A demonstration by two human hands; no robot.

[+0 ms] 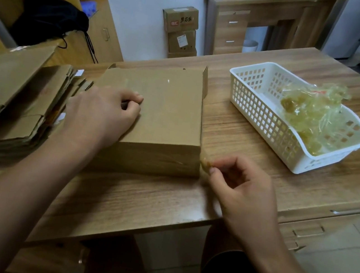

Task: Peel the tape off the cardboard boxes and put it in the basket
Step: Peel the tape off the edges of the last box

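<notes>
A closed cardboard box (166,110) sat on the wooden worktop (139,201), left of the middle. The left hand (104,111) rested on the box's top near its left side, with its fingers curled into a loose fist that held nothing and pressed down on the cardboard. At the box's near right corner, the right hand (244,190) pinched the end of a strip of clear, yellowish tape (204,160) between thumb and forefinger, the other fingers (235,167) curled above it. The strip was lifted at that corner, and whether the rest of it was still stuck along the box's right edge could not be told. To the right and farther back stood a white plastic basket (261,116) with lattice walls, well apart from the box, holding a crumpled wad of peeled tape (309,110) toward its right end. At the left edge of the worktop, just beside the box, lay a stack of flattened cardboard (14,96).
</notes>
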